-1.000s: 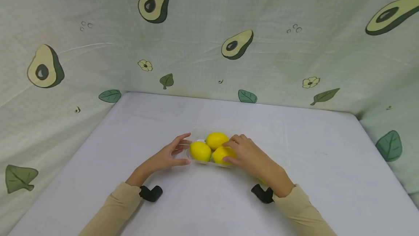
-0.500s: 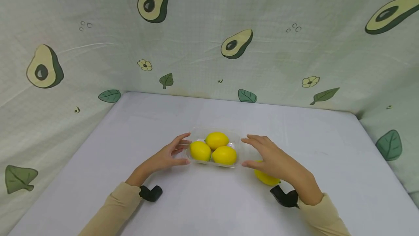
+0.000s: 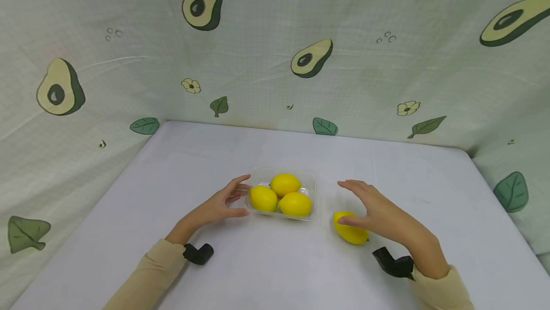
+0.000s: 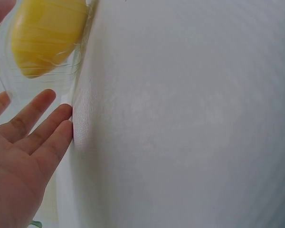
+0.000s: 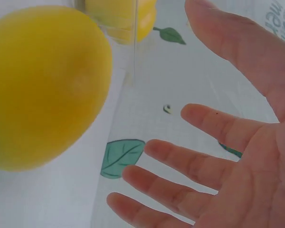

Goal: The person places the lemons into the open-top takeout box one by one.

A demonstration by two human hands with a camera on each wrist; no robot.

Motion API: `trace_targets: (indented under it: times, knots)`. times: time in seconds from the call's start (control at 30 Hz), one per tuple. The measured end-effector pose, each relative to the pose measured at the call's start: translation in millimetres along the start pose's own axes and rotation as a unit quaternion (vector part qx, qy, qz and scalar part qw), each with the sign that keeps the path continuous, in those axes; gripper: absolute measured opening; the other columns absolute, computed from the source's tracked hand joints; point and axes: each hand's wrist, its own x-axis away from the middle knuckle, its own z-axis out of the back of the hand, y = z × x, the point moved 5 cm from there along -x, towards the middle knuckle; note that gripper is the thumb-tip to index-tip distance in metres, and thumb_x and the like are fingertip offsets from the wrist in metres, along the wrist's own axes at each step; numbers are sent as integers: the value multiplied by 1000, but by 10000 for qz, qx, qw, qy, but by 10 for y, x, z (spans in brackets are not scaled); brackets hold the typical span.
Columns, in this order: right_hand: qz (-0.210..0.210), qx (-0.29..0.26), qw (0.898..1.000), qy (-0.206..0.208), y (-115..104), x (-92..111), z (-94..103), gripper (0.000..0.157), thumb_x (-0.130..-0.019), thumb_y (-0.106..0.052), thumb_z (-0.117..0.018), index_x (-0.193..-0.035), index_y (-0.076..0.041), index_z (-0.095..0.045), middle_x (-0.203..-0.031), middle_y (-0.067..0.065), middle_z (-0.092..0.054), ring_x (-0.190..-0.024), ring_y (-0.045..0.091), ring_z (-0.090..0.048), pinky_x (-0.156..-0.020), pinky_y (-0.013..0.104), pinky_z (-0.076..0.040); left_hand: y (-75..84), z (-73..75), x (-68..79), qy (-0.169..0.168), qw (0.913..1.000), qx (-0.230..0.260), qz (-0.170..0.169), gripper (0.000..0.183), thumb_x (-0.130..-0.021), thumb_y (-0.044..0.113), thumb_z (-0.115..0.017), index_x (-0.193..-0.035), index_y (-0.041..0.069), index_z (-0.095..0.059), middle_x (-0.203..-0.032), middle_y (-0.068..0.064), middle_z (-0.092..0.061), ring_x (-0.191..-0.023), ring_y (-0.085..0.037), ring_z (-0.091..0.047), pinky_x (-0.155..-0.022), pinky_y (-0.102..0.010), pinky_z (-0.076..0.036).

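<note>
Three yellow lemons (image 3: 263,198) sit together in a clear plastic box (image 3: 312,200) in the middle of the table. At the box's left side my left hand (image 3: 223,203) holds its fingers and thumb apart; in the left wrist view the fingers (image 4: 47,128) are close to the clear wall, and whether they touch it I cannot tell. A further lemon (image 3: 351,234) lies on the table to the right of the box. Over it hovers my right hand (image 3: 378,212), fingers spread and holding nothing; in the right wrist view a gap shows between the fingers (image 5: 180,161) and that lemon (image 5: 47,90).
A white cloth covers the table (image 3: 275,272). Behind and at the sides hangs a pale curtain (image 3: 258,37) printed with avocados and leaves. Black wrist-worn devices (image 3: 198,254) sit at both cuffs.
My right hand has left the lemon at the box's right front and moved right, over the lemon outside, which now shows more fully. The left hand has stayed in place.
</note>
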Motion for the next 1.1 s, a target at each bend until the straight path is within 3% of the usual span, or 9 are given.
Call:
trace_targets:
  times: [0.1,0.37,0.7,0.9,1.1]
  knots:
    - [-20,-117,9999,4,46,47,39,84,-76,-50,-71,-142,-11,-36,-145,16,-35,-130,39,-33,-101,64,-33,3,1,-2,-7,10000,-6,3,87,-82,21,-72,-149,15,-16,-142,-14,-37,-132,-34,-36,-113,-49,-26]
    - [-165,-505,9985,-153,163,146,74,88,-75,-50,-71,-145,-12,-31,-143,16,-36,-121,39,-43,-89,57,-46,-14,3,-16,-10,10000,-44,-41,87,-82,20,-71,-149,15,-16,-142,-14,-37,-132,-34,-36,-113,-49,-26]
    - [-503,-986,9908,-778,293,96,-94,88,-75,-40,-75,-145,-14,-29,-139,22,-37,-114,36,-46,-82,47,-51,-7,-11,-6,-18,9999,-19,-112,86,-83,19,-70,-148,12,-15,-142,-18,-36,-132,-37,-34,-112,-53,-25]
    - [-353,-1117,9884,-967,332,47,-199,83,-75,-33,-76,-142,-10,-33,-129,19,-44,-106,28,-49,-76,33,-50,-27,-19,-8,0,9999,-32,-101,85,-84,18,-70,-148,12,-15,-141,-18,-37,-132,-37,-34,-112,-53,-25]
    - [10,-1192,9877,-1015,329,9,-251,66,-77,-26,-74,-131,-5,-43,-124,16,-48,-102,27,-48,-79,36,-48,-11,-15,-6,27,10000,-26,-90,87,-83,20,-71,-148,13,-15,-141,-17,-38,-132,-36,-35,-112,-52,-26]
